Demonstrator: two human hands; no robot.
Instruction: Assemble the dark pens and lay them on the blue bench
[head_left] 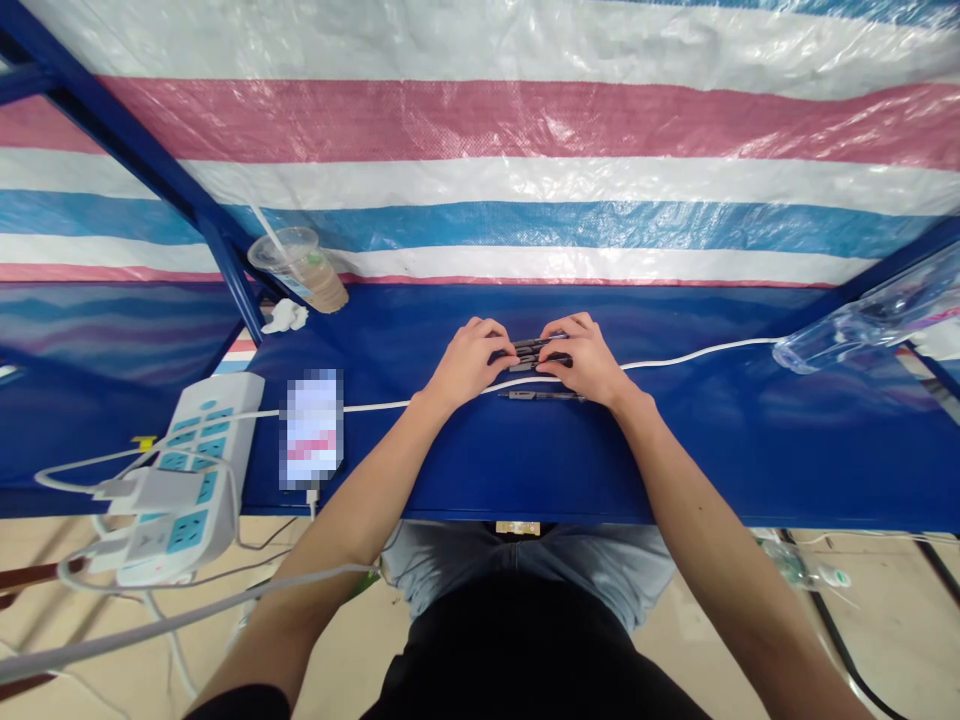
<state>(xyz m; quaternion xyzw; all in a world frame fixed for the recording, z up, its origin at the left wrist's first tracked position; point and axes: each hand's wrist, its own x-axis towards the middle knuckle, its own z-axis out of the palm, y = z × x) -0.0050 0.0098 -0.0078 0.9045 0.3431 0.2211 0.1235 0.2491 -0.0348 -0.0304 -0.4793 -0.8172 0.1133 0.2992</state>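
Observation:
Several dark pens lie side by side in a small bunch on the blue tabletop. At the bunch's left end, my left hand is closed, thumb and fingers on the pens. The other end is between the bent fingers of my right hand, which is also closed. Another dark pen lies apart, nearer to me, partly hidden by my right hand. Between it and the bunch runs a white cable, passing by both hands.
On the left are a phone and a white power strip with plugs and cables. A drink cup with a straw and crumpled tissue stand farther back. A clear plastic bottle lies at right. Striped sheeting hangs behind.

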